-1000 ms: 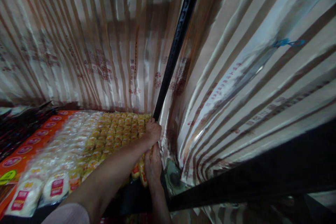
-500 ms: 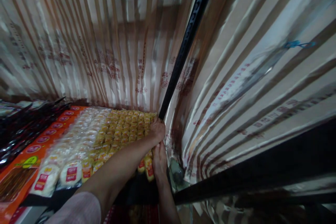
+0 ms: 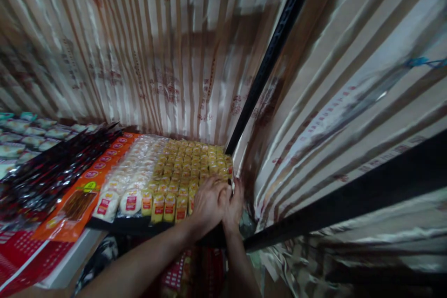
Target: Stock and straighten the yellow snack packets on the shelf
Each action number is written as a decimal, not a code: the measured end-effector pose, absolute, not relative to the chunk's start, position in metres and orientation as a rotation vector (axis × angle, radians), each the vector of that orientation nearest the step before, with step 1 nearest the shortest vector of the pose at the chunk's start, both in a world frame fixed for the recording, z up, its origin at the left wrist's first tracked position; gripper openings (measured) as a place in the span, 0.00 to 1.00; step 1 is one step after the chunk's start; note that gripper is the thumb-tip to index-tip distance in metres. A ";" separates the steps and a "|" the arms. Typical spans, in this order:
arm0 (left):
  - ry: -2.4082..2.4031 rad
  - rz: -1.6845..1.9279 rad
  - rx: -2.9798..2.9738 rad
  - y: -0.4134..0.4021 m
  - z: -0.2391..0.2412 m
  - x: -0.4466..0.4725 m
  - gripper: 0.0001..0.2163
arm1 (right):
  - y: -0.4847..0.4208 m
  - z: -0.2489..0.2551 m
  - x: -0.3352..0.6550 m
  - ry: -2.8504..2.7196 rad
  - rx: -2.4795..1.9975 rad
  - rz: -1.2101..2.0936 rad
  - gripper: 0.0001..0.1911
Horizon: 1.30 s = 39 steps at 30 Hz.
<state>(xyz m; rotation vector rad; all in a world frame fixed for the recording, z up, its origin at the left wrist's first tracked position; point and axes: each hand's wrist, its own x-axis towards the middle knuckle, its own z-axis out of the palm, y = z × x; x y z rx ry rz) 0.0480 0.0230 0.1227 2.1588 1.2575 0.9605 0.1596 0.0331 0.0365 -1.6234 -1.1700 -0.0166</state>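
My left hand (image 3: 210, 200) reaches over the front right end of the rows of small yellow snack packs (image 3: 186, 163). Its fingers are curled, and whatever is under them is hidden. Close against it on the right, my right hand (image 3: 234, 207) stands on edge along the side of the rows, with fingers stretched upward and the thumb side toward the left hand. Left of the yellow packs lie clear-wrapped white round snacks (image 3: 132, 201) with red labels, also in rows.
An orange snack pouch (image 3: 80, 202) and a heap of dark shiny packets (image 3: 45, 172) lie further left. A black metal post (image 3: 265, 70) rises at the back corner, and a black rail (image 3: 349, 186) runs to the right. Striped printed sheeting (image 3: 167, 56) hangs behind.
Both hands have come from the back right corner toward the front end of the yellow rows. The view has shifted left, showing more packets there.
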 end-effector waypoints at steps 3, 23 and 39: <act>1.325 1.101 1.951 -0.014 0.096 0.021 0.15 | 0.013 0.048 0.147 -1.186 -1.577 -0.106 0.24; 1.727 1.094 1.411 -0.052 0.026 -0.033 0.22 | -0.046 0.002 0.049 -1.349 -1.649 0.438 0.20; 1.516 1.151 1.263 -0.045 0.050 -0.044 0.23 | -0.054 0.034 0.049 -1.183 -1.515 0.551 0.15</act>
